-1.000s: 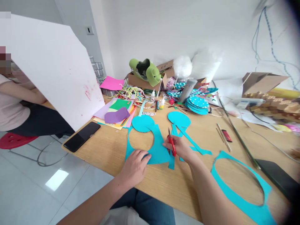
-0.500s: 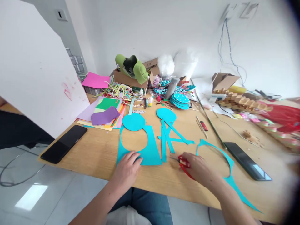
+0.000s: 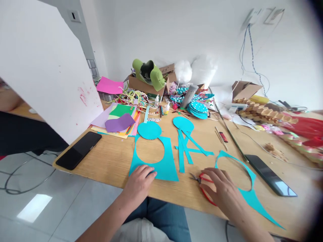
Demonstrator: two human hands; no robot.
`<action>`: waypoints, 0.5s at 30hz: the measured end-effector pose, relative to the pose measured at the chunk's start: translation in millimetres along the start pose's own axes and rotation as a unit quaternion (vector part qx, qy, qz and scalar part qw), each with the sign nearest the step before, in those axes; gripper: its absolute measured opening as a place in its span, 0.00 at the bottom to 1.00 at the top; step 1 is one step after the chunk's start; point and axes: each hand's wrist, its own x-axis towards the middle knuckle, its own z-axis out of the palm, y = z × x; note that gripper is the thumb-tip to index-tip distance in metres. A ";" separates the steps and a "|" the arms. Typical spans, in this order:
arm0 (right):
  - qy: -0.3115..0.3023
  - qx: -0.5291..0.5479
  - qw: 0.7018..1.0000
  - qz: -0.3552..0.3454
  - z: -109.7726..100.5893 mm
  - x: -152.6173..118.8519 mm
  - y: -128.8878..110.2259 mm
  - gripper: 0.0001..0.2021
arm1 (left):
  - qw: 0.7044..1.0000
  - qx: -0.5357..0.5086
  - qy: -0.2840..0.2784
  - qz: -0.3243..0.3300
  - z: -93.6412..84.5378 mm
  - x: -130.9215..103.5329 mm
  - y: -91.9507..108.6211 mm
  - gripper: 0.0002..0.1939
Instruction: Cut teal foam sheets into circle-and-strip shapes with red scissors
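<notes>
Left hand (image 3: 139, 183) lies flat, fingers spread, pressing the near edge of the teal sheet with a round hole (image 3: 161, 164) on the counter (image 3: 111, 161). Right hand (image 3: 223, 191) rests over red-handled scissors (image 3: 202, 183) lying on the counter; grip loose, whether grasping cannot be told. Teal strips (image 3: 185, 148) just beyond.

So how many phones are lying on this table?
2. One black phone lies at the table's left edge, beside the white board. The other phone lies on the right, past the teal cutout. The clutter at the back may hide more.
</notes>
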 end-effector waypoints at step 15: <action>0.051 0.169 0.981 -0.075 57.4 -20.1 -101.6 0.13 | 0.999 -0.035 -0.005 0.007 -24.6 -21.8 -1.3 0.11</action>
